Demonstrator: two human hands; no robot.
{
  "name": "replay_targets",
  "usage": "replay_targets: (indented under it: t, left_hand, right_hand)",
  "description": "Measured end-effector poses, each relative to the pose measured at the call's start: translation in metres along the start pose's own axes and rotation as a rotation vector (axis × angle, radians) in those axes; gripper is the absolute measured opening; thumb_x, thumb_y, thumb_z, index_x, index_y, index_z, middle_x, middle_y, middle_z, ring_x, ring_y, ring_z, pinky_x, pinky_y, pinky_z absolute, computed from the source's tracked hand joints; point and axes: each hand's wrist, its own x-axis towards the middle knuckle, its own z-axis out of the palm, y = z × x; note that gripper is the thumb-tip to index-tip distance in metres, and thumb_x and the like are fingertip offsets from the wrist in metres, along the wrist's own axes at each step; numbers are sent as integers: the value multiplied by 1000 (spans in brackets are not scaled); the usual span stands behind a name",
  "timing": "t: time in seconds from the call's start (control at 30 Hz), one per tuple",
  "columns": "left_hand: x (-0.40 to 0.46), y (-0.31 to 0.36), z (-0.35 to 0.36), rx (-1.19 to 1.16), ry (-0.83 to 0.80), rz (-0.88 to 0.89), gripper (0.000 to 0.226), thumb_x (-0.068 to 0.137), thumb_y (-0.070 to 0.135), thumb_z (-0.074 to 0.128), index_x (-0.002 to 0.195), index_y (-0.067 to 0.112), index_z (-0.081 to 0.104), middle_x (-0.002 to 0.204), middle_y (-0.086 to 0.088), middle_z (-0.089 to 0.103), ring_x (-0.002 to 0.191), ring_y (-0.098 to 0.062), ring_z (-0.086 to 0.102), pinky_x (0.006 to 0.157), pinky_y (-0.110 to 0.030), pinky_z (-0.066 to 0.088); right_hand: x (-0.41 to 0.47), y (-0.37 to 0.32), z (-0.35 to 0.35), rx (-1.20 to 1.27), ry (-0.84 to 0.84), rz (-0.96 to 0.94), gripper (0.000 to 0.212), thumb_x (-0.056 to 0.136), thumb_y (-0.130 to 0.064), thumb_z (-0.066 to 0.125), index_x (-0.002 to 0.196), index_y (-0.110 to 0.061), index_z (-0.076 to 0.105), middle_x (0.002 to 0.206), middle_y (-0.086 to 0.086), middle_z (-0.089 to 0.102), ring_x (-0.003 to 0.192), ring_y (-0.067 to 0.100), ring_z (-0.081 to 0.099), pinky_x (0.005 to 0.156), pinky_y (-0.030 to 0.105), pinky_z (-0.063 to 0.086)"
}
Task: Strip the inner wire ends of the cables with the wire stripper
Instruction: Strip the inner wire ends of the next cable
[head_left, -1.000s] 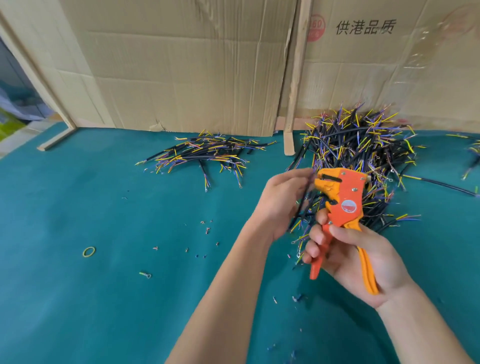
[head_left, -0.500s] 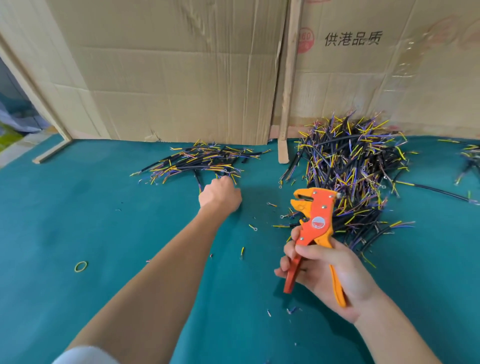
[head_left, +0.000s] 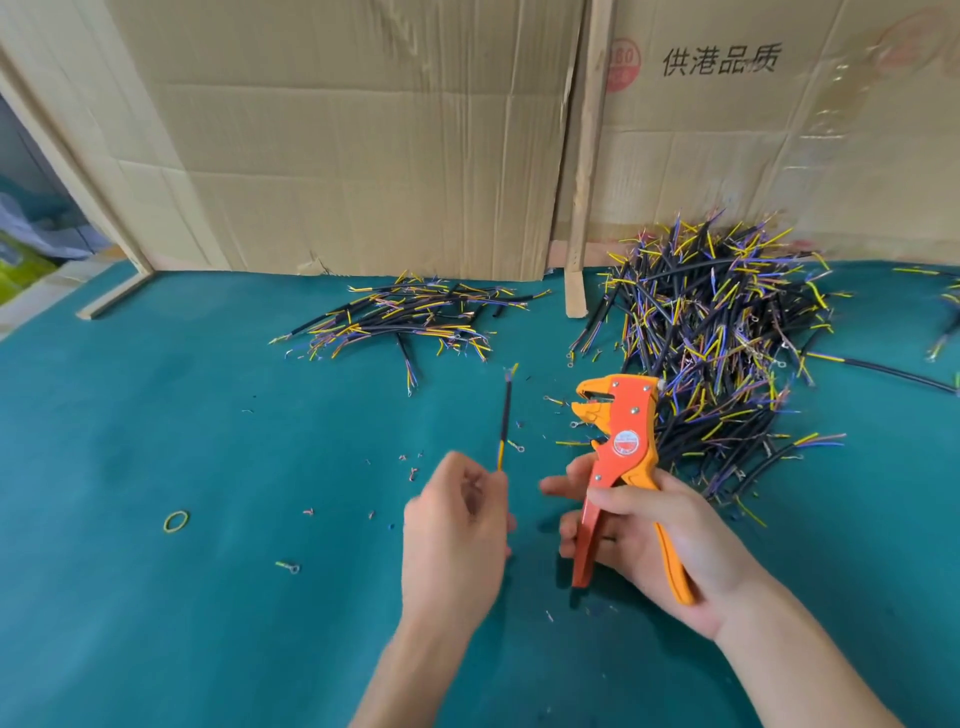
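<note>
Cable (head_left: 505, 415), black, pinched at its lower end by left hand (head_left: 457, 535); grip point blurred, far wire tips at 12 o'clock. Right hand (head_left: 654, 540), at 3 o'clock of it, fingers curled round wire stripper (head_left: 621, 457) handles, nose up. Big cable pile (head_left: 727, 332) partly hidden behind stripper; smaller pile (head_left: 410, 317) at 11 o'clock on the green mat (head_left: 156, 415).

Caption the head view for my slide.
Left hand holds a cable beside the orange wire stripper in right hand.

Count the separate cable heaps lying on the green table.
2 clear heaps: a small heap at centre back, a large heap behind the wire stripper. More cables at the right edge are cropped.
</note>
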Motion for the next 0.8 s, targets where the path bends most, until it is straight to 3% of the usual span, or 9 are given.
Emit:
replay_targets:
  t: [0.07,0.17,0.3,0.37,0.43,0.57,0.67,0.73,0.8]
  left_hand:
    - [-29,-4,0,-44,-30,30,26,96,23,61,72,26,51,61,3,67,43,-11,56,43,-15,40]
    - [-54,-14,0,0,-44,82,26,94,19,66,73,27,51,58,11,67,40,-10,56,53,-27,50]
    - [-73,-21,-6,145,-42,247,18,81,30,67,82,32,49,56,26,63,40,-2,52,51,-7,41]
    - [-79,-24,-10,182,-58,280,21,74,31,68,83,34,49,56,28,61,36,0,45,47,-6,37]
    - [-82,-28,-16,205,-82,298,19,71,40,68,79,32,52,56,28,57,36,3,38,43,-5,32]
    - [-72,-21,-22,305,-184,277,30,72,66,50,76,37,57,66,28,55,51,-2,47,50,-11,35]
    - [-51,-2,-19,143,-145,260,24,85,55,53,82,33,62,63,20,60,51,-5,48,53,-13,39]
    - [-31,10,-5,-14,-244,165,15,91,44,55,92,33,66,77,15,70,64,-6,63,69,-26,54]
    - [-15,16,12,-172,-352,86,14,97,27,57,97,25,71,81,7,74,74,-16,69,80,-42,59]
  right_hand:
    - [0,1,-1,-4,-14,-13,60,68,-14,81,121,3,58,126,28,66,77,36,64,73,46,57]
    - [0,0,-4,30,-31,-64,61,70,-15,80,124,6,61,132,24,64,77,36,64,70,44,56]
    - [-2,-6,-10,53,-47,-106,51,79,-10,72,126,5,62,136,22,62,79,35,63,74,45,54]
    - [-2,-8,-13,68,-41,-124,49,81,-10,67,127,5,62,137,22,61,79,34,63,76,45,54]
    - [-4,-10,-15,94,-48,-145,50,82,-11,66,129,5,61,138,22,60,80,33,63,76,44,54]
    - [-7,-14,-17,85,-100,-163,63,77,-16,76,133,5,58,141,23,58,81,33,62,77,43,55]
    - [-8,-14,-15,55,-146,-165,72,72,-23,84,133,4,58,143,23,57,82,34,62,78,44,54]
    - [-8,-12,-12,53,-162,-162,72,72,-22,85,133,5,58,143,23,56,81,33,63,79,46,55]
    - [-8,-11,-11,56,-157,-157,67,74,-18,81,133,4,59,143,22,57,80,32,64,78,46,56]
